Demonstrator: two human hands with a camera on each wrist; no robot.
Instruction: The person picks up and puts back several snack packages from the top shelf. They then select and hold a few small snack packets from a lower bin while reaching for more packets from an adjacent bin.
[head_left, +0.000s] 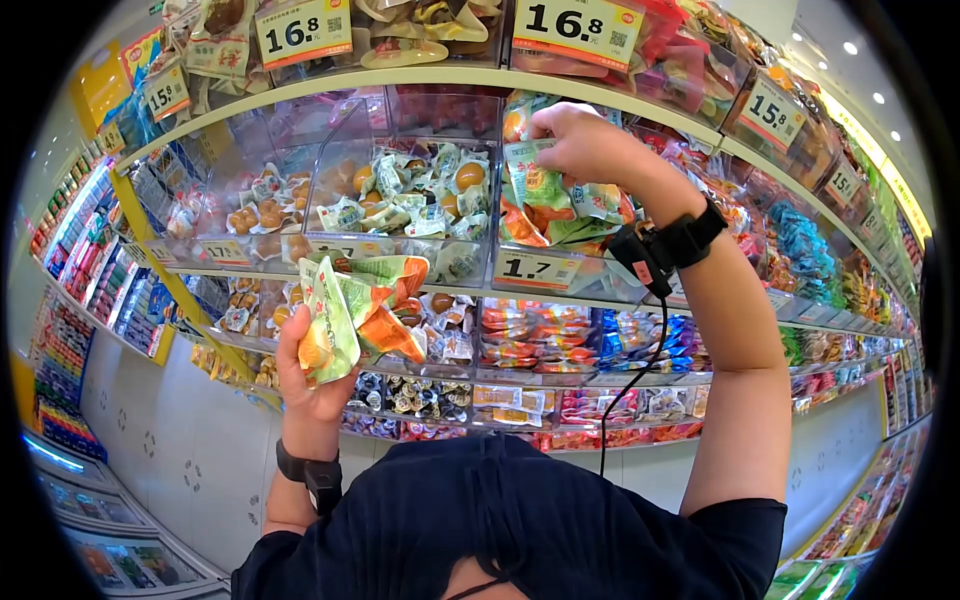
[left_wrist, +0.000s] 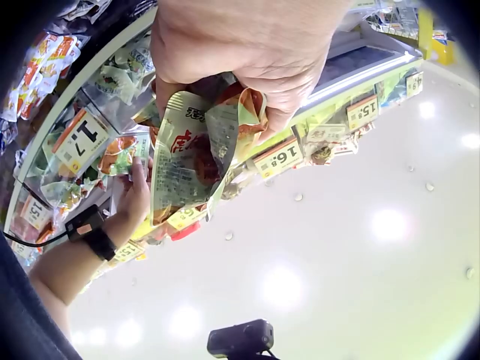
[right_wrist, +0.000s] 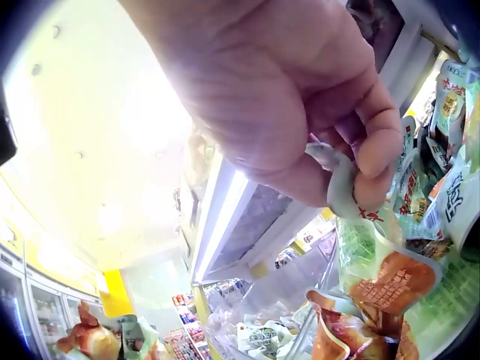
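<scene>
My left hand [head_left: 315, 385] grips a small bunch of green-and-orange snack packets [head_left: 335, 325] in front of the shelves. In the left wrist view, fingers and thumb hold a packet [left_wrist: 180, 161] by its upper part, and its printed back shows. Over a clear bin tagged 1.7, my right hand [head_left: 590, 145] is raised with its fingers curled. The right wrist view shows thumb and fingertips pinching the top corner of a green-and-orange packet [right_wrist: 382, 262]. More packets of this kind [right_wrist: 352, 334] lie around and under it in the bin.
To the left, another clear bin holds wrapped brown eggs [head_left: 430, 190]. A shelf edge [head_left: 430, 78] with price tags runs above the bins. Lower tiers carry orange packets [head_left: 535, 335] and blue packets [head_left: 645, 340]. A black cable [head_left: 640, 375] hangs from the right wrist.
</scene>
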